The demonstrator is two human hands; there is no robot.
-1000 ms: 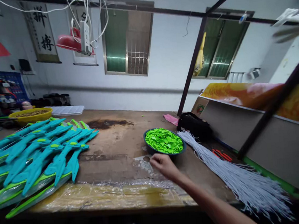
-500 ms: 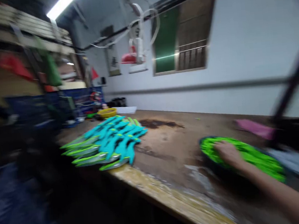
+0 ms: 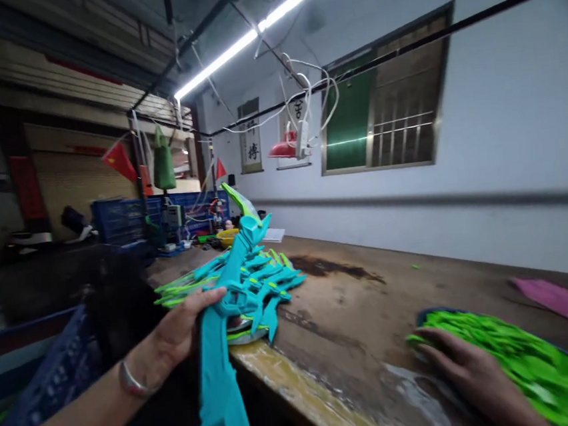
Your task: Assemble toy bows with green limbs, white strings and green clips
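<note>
A teal plastic toy sword (image 3: pixel 218 373) is gripped by the left hand (image 3: pixel 182 330), whose fingers are wrapped around the piece just below its winged guard; a metal bangle (image 3: pixel 131 383) is worn on that wrist. The sword is held tilted, its lower end dropped below the table edge at the bottom of the view and its green-tipped upper end (image 3: pixel 241 207) raised above the pile behind it. To the right, the right hand (image 3: pixel 462 370) is laid palm down with the fingers loosely spread on the near edge of a heap of bright green plastic pieces (image 3: pixel 539 362), which is contained in a dark bowl (image 3: pixel 427 314) on the worn wooden table (image 3: pixel 354 313). Just beyond the left hand, a stack of matching teal and green toy swords (image 3: pixel 251 286) is spread on the table. A pink sheet (image 3: pixel 566 299) is seen past the bowl. Farther back, a yellow basin (image 3: pixel 227 236) is set near the wall, and blue crates (image 3: pixel 124 218) are stacked at the far left.
</note>
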